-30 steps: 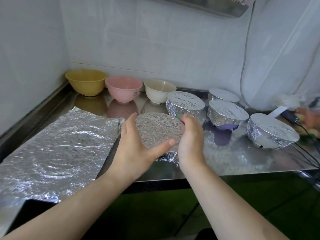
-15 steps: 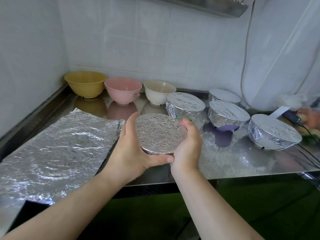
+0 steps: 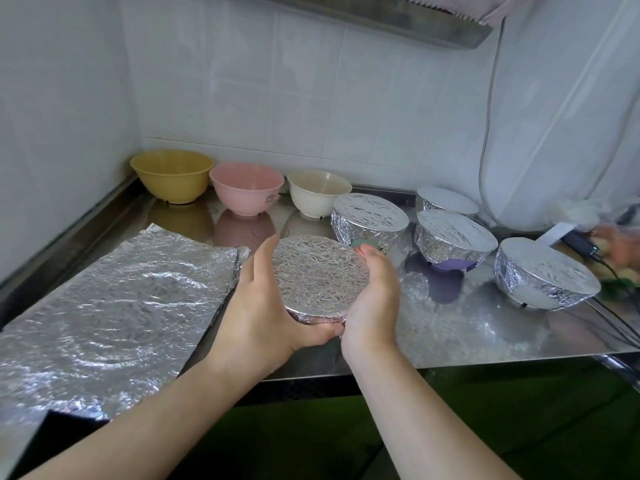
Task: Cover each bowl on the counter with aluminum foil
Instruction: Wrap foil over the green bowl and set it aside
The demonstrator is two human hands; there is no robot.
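White tiled walls meet in a corner behind a stainless steel table (image 3: 450, 327), which fills the middle of the frame. At centre, the left hand (image 3: 263, 306) and right hand (image 3: 372, 296) cup a foil-covered bowl (image 3: 320, 277) from either side, fingers curled round its rim and pressing the foil down its wall. A second ago the right hand lay partly over the foil top and loose foil hung under the bowl; now the top is fully exposed, flat and taut, and the skirt looks tucked in. Judging from that, this bowl is about finished and ready to set down.

Four more covered bowls sit right of centre: one (image 3: 369, 218) just behind the hands, two (image 3: 446, 202) (image 3: 453, 237) further right, one (image 3: 543, 273) near the right edge. Three bowls along the back wall are bare: yellow (image 3: 172, 174), pink (image 3: 246, 187), cream (image 3: 317, 192). Spare foil sheets (image 3: 114, 303) lie flat at lower left. A cable (image 3: 485, 161) hangs at upper right.
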